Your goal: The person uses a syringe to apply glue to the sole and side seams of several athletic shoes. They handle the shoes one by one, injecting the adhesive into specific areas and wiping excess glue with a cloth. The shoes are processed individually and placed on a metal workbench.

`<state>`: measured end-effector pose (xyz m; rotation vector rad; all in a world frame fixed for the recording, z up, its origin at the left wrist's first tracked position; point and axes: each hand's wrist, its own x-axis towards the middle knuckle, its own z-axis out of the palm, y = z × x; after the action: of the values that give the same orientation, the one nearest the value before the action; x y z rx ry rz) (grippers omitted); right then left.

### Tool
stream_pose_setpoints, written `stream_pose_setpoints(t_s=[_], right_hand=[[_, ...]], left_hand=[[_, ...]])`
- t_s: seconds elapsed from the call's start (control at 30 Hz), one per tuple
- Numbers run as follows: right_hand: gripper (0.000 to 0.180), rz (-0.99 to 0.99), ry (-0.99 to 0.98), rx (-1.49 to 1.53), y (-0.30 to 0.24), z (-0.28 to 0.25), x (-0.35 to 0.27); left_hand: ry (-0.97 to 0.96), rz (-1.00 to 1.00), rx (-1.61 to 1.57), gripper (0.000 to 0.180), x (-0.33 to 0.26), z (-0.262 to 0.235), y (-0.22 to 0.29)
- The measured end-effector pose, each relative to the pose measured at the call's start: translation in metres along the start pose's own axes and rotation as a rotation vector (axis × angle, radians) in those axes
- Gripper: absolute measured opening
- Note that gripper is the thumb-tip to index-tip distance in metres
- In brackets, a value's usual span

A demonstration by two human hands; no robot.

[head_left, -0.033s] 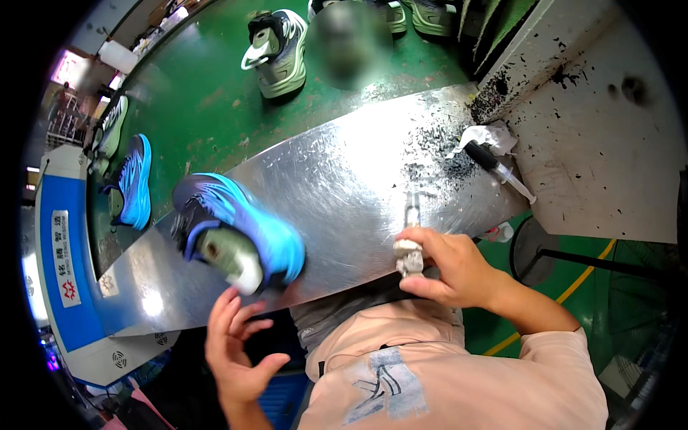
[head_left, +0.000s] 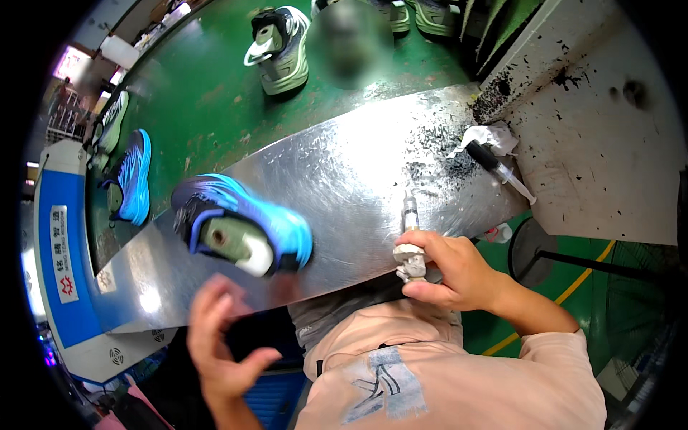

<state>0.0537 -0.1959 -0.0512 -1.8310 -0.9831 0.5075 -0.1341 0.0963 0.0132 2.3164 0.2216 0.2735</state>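
Note:
My right hand [head_left: 459, 270] grips a syringe [head_left: 411, 259] whose end is crusted with whitish residue. Its clear barrel points away from me over the front part of the metal bench. Below and left of a blue and dark sneaker [head_left: 276, 233], my left hand [head_left: 228, 344] is apart from it, with its fingers spread and blurred by motion. The sneaker's toe faces the far left and its heel is toward me. A green insert with a white part shows in its opening.
At the right end of the metal bench [head_left: 330, 186] lie a black-capped syringe [head_left: 498, 170] and crumpled white tissue [head_left: 494, 136]. Black specks cover the surface nearby. Beyond, a green surface [head_left: 193, 93] carries another blue sneaker [head_left: 132, 179] and several grey-green ones [head_left: 283, 54]. A beige panel [head_left: 602, 143] bounds the right.
My left hand has drawn back leftward and down from the sneaker's heel. The sneaker has shifted slightly, and its opening shows more. The syringe in my right hand has hardly moved.

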Motion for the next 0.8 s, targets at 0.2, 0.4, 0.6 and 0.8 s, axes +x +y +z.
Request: stream_pose_setpoints(t_s=[0.2,0.4,0.6,0.8], right_hand=[[0.048,0.194,0.029,0.141,-0.012,-0.020,0.001],[0.046,0.234,0.078,0.130,-0.013,-0.017,0.000],[0.045,0.270,0.071,0.008,-0.024,-0.018,-0.003],[0.074,0.207,0.118,0.388,-0.085,-0.004,0.054]], left_hand=[[-0.221,0.325,0.406,0.080,0.140,-0.025,0.021],[-0.140,0.536,0.369,0.045,0.098,-0.007,-0.001],[0.143,0.443,0.480,0.012,0.005,0.027,0.015],[0.215,0.458,0.429,0.015,-0.014,0.038,0.001]])
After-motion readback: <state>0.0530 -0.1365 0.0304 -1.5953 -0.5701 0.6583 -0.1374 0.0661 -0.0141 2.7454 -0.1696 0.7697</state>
